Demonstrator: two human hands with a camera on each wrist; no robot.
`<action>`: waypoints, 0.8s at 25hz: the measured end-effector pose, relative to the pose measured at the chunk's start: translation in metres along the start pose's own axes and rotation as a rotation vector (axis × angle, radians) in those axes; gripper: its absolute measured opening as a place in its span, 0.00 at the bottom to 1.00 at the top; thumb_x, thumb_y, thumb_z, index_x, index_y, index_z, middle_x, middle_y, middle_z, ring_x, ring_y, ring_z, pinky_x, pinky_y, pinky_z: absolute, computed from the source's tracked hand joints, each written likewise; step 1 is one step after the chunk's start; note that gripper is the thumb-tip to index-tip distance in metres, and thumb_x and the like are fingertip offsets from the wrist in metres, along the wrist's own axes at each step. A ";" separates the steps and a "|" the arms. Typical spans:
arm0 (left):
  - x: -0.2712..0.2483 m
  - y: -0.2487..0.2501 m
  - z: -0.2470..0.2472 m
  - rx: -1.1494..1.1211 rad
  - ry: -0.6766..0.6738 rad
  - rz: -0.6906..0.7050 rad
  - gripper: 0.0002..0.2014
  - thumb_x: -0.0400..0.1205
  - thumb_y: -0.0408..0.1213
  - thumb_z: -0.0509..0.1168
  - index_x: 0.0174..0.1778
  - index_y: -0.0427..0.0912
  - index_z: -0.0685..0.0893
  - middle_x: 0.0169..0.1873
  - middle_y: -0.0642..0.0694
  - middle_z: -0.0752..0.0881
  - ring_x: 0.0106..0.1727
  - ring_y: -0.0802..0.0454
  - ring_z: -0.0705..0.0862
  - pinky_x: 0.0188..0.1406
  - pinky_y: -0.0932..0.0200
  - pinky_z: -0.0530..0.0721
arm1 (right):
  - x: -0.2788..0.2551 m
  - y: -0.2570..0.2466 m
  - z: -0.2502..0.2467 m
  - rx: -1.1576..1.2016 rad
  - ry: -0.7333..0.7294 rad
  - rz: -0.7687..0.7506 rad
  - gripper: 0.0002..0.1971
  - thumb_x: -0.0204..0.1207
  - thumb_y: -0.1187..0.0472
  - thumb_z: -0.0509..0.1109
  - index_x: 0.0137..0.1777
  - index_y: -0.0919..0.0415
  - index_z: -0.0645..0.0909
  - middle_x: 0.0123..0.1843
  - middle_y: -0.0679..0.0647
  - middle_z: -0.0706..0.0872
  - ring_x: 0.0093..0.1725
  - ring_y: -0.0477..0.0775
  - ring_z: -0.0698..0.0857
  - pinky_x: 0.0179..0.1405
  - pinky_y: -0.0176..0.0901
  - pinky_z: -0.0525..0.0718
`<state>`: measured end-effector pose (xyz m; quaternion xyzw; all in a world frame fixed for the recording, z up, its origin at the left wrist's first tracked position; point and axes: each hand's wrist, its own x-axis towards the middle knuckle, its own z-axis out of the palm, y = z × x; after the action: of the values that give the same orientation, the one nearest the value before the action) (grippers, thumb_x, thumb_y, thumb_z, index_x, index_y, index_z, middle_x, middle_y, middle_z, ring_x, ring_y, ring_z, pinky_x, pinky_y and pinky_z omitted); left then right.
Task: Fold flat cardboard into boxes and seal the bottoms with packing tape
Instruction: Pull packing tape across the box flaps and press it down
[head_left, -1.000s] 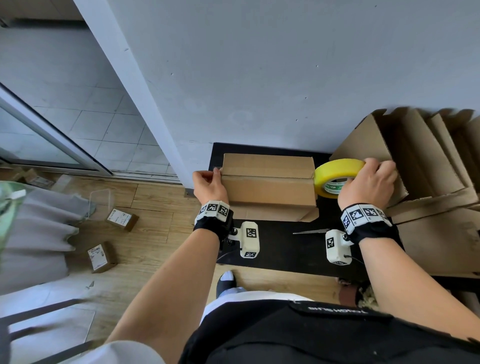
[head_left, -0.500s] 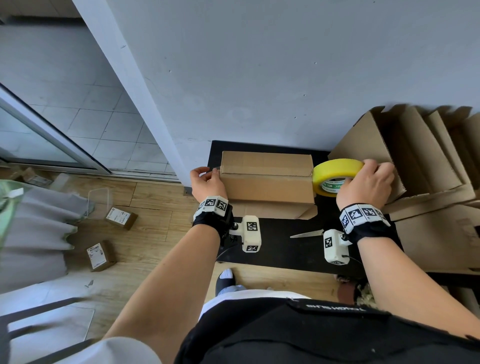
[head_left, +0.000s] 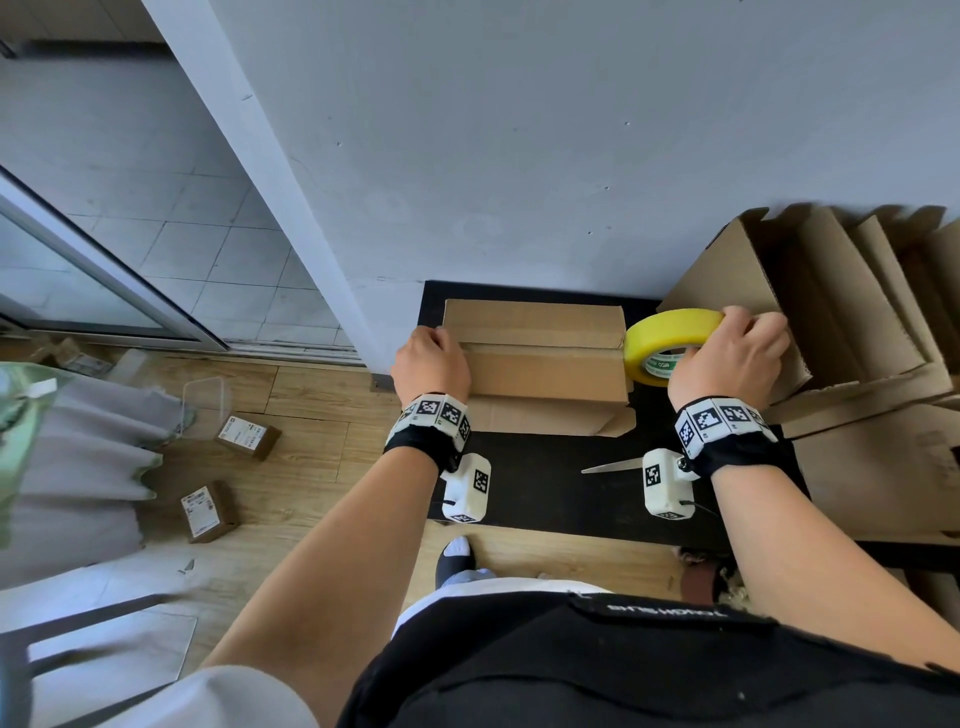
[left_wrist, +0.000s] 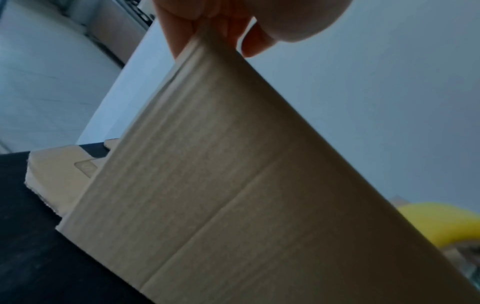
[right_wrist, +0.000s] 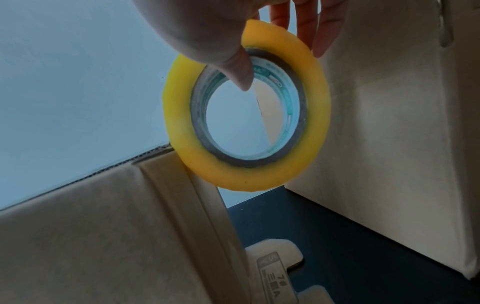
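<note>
A brown cardboard box stands on the black table with its closed flaps up and a seam along the top. My left hand grips the box's left end; in the left wrist view its fingers curl over the upper edge of the box. My right hand holds a yellow tape roll against the box's right end. In the right wrist view the thumb hooks through the core of the roll, and the fingers lie behind it. No tape strip can be made out.
Scissors lie on the table just in front of the right wrist. Several open folded boxes lean against the wall at the right. Small parcels and a clear tub lie on the wooden floor to the left.
Almost nothing has moved. My left hand has settled a little further onto the box's left end. The roll stays at the right end.
</note>
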<state>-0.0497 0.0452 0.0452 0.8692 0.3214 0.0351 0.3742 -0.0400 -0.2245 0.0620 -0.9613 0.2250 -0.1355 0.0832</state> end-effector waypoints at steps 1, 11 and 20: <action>-0.003 -0.001 0.004 0.030 -0.021 0.026 0.17 0.88 0.49 0.56 0.50 0.38 0.80 0.42 0.42 0.84 0.48 0.38 0.82 0.43 0.55 0.68 | 0.000 -0.001 0.000 0.000 -0.001 0.001 0.26 0.69 0.66 0.75 0.67 0.64 0.73 0.66 0.66 0.71 0.63 0.68 0.72 0.57 0.58 0.79; 0.001 -0.010 0.033 0.434 -0.097 0.265 0.31 0.90 0.51 0.48 0.87 0.46 0.46 0.85 0.42 0.55 0.80 0.36 0.67 0.77 0.36 0.65 | -0.004 0.002 0.002 0.009 -0.016 0.018 0.27 0.69 0.65 0.77 0.67 0.63 0.72 0.66 0.66 0.71 0.63 0.68 0.73 0.56 0.57 0.78; 0.000 -0.004 0.042 0.607 -0.133 0.278 0.45 0.84 0.66 0.43 0.85 0.33 0.38 0.85 0.32 0.41 0.86 0.35 0.48 0.84 0.38 0.46 | -0.004 0.005 0.005 -0.013 -0.014 0.011 0.27 0.68 0.62 0.78 0.65 0.63 0.72 0.63 0.65 0.71 0.60 0.67 0.74 0.52 0.57 0.82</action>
<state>-0.0387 0.0206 0.0122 0.9768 0.1704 -0.0684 0.1103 -0.0443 -0.2261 0.0554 -0.9615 0.2306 -0.1266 0.0792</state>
